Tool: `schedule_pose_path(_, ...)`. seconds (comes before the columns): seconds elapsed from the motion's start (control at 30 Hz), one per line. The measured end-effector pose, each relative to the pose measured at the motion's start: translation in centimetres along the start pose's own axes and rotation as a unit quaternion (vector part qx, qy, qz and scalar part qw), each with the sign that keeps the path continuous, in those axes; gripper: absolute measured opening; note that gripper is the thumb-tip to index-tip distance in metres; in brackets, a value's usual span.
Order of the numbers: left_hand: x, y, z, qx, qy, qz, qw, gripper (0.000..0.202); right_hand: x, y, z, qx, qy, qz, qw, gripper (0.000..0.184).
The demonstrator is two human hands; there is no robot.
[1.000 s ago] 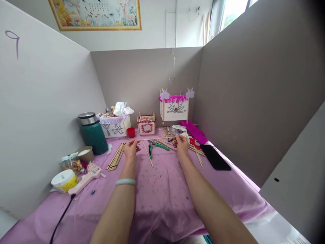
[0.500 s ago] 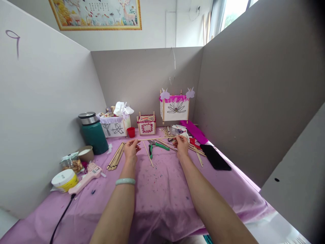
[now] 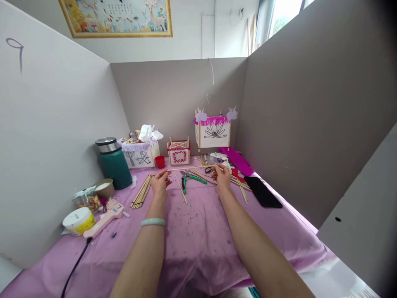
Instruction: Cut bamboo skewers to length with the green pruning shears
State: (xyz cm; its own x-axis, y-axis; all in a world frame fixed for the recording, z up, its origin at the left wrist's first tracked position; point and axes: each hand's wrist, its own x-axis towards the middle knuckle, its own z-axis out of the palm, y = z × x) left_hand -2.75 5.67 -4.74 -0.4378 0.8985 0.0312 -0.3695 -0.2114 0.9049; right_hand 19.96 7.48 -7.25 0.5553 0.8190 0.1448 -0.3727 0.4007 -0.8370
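A thin wooden stick (image 3: pixel 189 168) spans the gap between 2 hands, held level above the desk (image 3: pixel 198 248). The left hand (image 3: pixel 160 182) pinches 1 end between thumb and fingers, nearly closed, and the right hand (image 3: pixel 222 178) grips the other end the same way. Under the stick, between the hands, lie green-handled pliers (image 3: pixel 189 180) and a loose stick (image 3: pixel 180 188). Left of the left hand sits a bundle of sticks (image 3: pixel 141 191), with a pink hot glue gun (image 3: pixel 107 219) nearer the desk's edge. Right of the right hand lies a black pad (image 3: pixel 263 191). Ahead of the hands stand a red cup (image 3: pixel 160 162), a small paper lantern (image 3: pixel 179 152) and a larger paper lantern (image 3: pixel 212 134) with pink fringe.
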Motion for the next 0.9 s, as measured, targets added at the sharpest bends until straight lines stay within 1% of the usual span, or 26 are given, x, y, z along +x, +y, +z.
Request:
schedule_pose_path(0.2,0.0,-0.1,0.0,0.007,-0.001,0.010,1.000,0.039,0.1,0.3,-0.1,0.014,-0.001,-0.004,1.000,0.037)
schedule_pose_path(0.37,0.2,-0.6,-0.2,0.037,0.015,0.034,0.999,0.032,0.4,0.7,-0.1,0.024,-0.022,-0.021,0.999,0.040)
schedule_pose_path(0.57,0.6,-0.7,-0.2,-0.002,0.029,-0.003,1.000,0.030,0.4,0.8,-0.1,0.027,-0.038,-0.030,0.998,0.037)
schedule_pose_path(0.77,0.7,-0.6,-0.2,-0.007,0.027,-0.008,1.000,0.034,0.6,1.1,-0.3,0.025,-0.041,-0.029,0.998,0.038)
schedule_pose_path(0.9,0.5,-0.5,-0.2,-0.012,0.019,-0.005,1.000,0.032,0.7,1.2,-0.3,0.017,-0.042,-0.032,0.998,0.037)
